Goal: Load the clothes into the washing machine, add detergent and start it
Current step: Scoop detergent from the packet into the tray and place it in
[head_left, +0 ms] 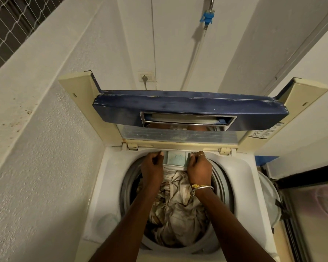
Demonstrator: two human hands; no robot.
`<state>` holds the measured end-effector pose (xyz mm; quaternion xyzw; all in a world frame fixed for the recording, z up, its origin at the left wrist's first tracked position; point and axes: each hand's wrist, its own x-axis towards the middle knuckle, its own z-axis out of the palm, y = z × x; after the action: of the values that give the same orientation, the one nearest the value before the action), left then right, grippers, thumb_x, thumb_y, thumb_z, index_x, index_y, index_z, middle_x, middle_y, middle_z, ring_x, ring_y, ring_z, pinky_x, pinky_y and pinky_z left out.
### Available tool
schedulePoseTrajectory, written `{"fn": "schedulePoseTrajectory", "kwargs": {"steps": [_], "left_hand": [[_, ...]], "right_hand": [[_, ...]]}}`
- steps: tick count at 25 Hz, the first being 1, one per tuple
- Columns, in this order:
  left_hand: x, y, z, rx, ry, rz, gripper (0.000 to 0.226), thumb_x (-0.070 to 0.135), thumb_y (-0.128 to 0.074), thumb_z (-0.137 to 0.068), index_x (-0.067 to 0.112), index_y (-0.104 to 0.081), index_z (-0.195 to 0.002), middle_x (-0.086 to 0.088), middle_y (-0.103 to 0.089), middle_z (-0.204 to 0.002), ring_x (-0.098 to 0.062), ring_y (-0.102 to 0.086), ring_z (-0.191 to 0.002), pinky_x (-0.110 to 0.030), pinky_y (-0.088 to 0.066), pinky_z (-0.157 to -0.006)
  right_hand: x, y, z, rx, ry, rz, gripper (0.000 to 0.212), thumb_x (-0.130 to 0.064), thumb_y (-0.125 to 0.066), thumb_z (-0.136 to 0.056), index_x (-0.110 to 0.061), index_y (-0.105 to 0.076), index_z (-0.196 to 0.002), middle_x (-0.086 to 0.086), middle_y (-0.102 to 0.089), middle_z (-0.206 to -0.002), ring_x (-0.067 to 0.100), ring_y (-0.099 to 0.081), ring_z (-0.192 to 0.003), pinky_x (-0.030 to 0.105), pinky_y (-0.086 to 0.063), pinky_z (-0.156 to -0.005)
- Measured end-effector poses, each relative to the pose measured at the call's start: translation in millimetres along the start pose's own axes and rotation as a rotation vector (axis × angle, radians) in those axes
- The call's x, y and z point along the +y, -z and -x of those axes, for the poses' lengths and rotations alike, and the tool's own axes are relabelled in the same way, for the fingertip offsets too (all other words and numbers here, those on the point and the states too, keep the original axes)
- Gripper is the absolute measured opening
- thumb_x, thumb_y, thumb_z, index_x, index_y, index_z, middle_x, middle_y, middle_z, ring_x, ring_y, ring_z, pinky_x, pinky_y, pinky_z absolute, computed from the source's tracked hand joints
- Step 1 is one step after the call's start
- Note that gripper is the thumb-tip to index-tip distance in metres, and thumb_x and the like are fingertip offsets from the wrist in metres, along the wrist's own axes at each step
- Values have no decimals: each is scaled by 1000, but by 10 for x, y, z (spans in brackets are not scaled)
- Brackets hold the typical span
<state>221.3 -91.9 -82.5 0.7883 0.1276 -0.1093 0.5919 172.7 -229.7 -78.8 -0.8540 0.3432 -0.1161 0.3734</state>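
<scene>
A white top-loading washing machine (106, 178) stands below me with its blue-fronted lid (178, 106) folded up against the wall. Crumpled beige and white clothes (176, 208) fill the drum. At the drum's far rim a small detergent drawer (176, 158) sits pulled out, with pale blue powder inside. My left hand (152, 168) grips the drawer's left side and my right hand (199, 167) grips its right side. Both arms reach over the clothes. A ring and bangles are on my right hand and wrist.
White walls close in on the left and right. A wall socket (146, 77) with a plug in it is behind the lid. A blue tap fitting (207, 17) with a hose hangs above. A dark-framed glass door (311, 214) is on the right.
</scene>
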Motion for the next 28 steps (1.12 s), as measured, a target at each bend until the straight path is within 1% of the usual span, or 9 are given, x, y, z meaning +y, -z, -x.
{"fn": "schedulePoseTrajectory", "kwargs": {"steps": [3, 6, 10, 11, 13, 15, 20, 23, 28], "left_hand": [[-109, 41, -6, -30, 10, 15, 35, 61, -60, -85, 30, -70, -99, 7, -74, -94, -12, -70, -88, -41, -59, -83], [-80, 89, 36, -88, 28, 29, 35, 56, -61, -88, 29, -71, -108, 6, -74, -101, -10, -69, -94, -42, -58, -88], [-170, 95, 181, -162, 79, 44, 57, 63, -64, -81, 29, -61, -127, 7, -69, -118, -9, -65, -108, -37, -56, -92], [-195, 87, 210, -142, 103, 49, 57, 62, -63, -82, 27, -61, -127, 7, -69, -117, -9, -65, -107, -38, -56, -93], [-169, 66, 253, -77, 130, 45, 31, 45, -61, -93, 26, -67, -117, 10, -72, -105, -6, -67, -99, -36, -56, -91], [-133, 23, 276, -20, 145, 36, 18, 36, -61, -95, 27, -71, -108, 10, -73, -94, -6, -68, -91, -36, -57, -87], [-201, -69, 276, 31, 183, 116, 27, 40, -66, -89, 14, -74, -94, -3, -74, -81, -25, -69, -79, -38, -56, -76], [-219, -109, 266, 44, 219, 182, 30, 37, -68, -89, 9, -74, -97, -17, -73, -91, -36, -69, -85, -36, -54, -76], [-151, -124, 192, 43, 288, 258, 38, 36, -71, -88, 1, -70, -103, -26, -69, -100, -24, -67, -73, -36, -54, -76]], "right_hand": [[37, 71, 37, -29, -18, -177, 21, -30, -55, -99, -13, -56, -86, 1, -63, -70, 23, -63, -68, 30, -42, -60], [102, 159, 91, -120, -47, -270, 19, -35, -57, -98, -17, -59, -95, -4, -66, -81, 12, -64, -77, 32, -53, -70], [214, 220, 249, -217, -127, -378, 29, -31, -71, -89, -22, -62, -114, -12, -70, -100, -6, -66, -89, 11, -50, -78], [264, 190, 281, -250, -166, -392, 35, -28, -76, -85, -19, -64, -117, -11, -72, -101, -6, -67, -89, 11, -52, -79], [294, 138, 314, -246, -226, -360, 49, -30, -83, -77, -11, -65, -118, -5, -75, -99, 0, -70, -90, 15, -54, -81], [268, 108, 300, -180, -281, -382, 48, -28, -85, -76, -6, -64, -113, -5, -73, -96, 6, -69, -87, 10, -50, -78], [198, 112, 220, -95, -358, -466, 47, -11, -80, -81, 1, -60, -121, -4, -62, -87, -1, -56, -75, -3, -42, -62], [208, 90, 203, -85, -395, -548, 46, -7, -78, -82, 3, -59, -122, 3, -65, -89, -2, -58, -75, -2, -41, -56], [116, 74, 193, -59, -406, -633, 44, -12, -79, -82, -1, -61, -120, 6, -71, -93, 8, -67, -82, 5, -49, -65]]}}
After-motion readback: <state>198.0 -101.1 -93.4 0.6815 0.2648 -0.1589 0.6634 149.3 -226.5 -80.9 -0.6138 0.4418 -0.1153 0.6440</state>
